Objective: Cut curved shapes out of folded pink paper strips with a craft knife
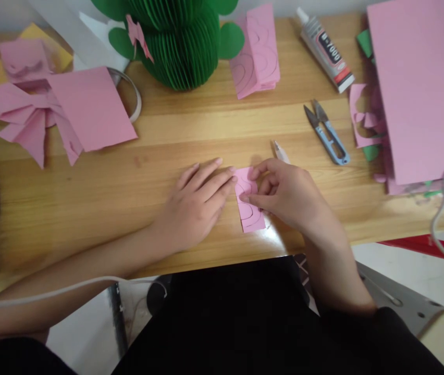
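A small pink paper strip [250,208] with curved pencil lines lies on the wooden table [128,177] near its front edge. My left hand [196,203] rests flat beside it, fingers stretched out, fingertips touching the strip's left edge. My right hand [284,195] is curled with its fingers pinched on the strip's upper right side. A white pen-like tool [280,152] pokes out from behind my right hand; whether the hand holds it I cannot tell.
Blue thread snips [327,133] and a glue tube [325,49] lie at the right rear. A stack of pink sheets [421,88] fills the far right. Behind are a green honeycomb paper cactus [179,41], marked pink pieces [255,52], a pink card [91,107] and bow [30,120].
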`<state>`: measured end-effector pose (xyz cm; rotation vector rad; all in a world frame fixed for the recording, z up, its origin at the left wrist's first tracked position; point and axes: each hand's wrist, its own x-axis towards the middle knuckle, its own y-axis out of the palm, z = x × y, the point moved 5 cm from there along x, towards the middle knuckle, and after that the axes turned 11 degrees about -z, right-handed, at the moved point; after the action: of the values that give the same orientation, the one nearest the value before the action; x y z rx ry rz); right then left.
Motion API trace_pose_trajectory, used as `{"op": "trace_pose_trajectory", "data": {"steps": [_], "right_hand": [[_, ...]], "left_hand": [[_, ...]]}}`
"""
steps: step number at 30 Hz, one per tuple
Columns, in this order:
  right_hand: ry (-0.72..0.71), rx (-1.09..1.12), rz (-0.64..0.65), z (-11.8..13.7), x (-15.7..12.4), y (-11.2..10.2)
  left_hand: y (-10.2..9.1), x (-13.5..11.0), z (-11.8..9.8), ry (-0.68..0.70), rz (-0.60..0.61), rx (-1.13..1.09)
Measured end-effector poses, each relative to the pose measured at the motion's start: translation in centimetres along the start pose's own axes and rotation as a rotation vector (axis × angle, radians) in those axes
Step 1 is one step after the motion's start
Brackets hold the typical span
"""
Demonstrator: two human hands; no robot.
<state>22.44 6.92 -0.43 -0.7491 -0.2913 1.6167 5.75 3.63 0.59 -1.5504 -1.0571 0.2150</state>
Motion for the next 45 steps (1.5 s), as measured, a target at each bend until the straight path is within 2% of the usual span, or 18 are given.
{"op": "trace_pose_trajectory", "data": {"steps": [6,11,23,29,33,37,39,41,45], "right_hand": [[0.006,0.018,0.006,0.0,0.1,0.0],[-0.009,0.009,0.016,0.1,0.2,0.1],[-0.001,-0.032,0.030,0.0,0.3,0.2],[-0.040,-0.055,-0.032,0.3,-0.2,0.1],[-0.199,-0.087,-0.150,0.5,-1.8,-0.1],[-0.604,-0.196,-0.316,0.9,-5.2,-0.6],[-0.799,-0.310,-0.333,0.8,-7.1,-0.5],[-0.876,-0.431,-0.299,0.3,-8.5,-0.1],[-0.877,-0.568,-0.249,-0.7,-9.8,0.5]], "left_hand": [[0.0,-0.1,0.1,0.003,-0.019,-0.024],[-0.3,-0.4,-0.2,0.087,-0.062,-0.057],[-0.4,-0.6,0.1,0.105,-0.012,-0.136],[-0.5,-0.5,0.2,0.148,-0.001,-0.157],[-0.5,-0.5,0.3,0.176,0.014,-0.104],[-0.3,-0.7,0.2,0.188,0.028,-0.075],[-0.3,-0.7,0.2,0.189,0.032,-0.077],[-0.2,-0.7,0.2,0.188,0.032,-0.073],[-0.2,-0.6,0.1,0.187,0.018,-0.066]]}}
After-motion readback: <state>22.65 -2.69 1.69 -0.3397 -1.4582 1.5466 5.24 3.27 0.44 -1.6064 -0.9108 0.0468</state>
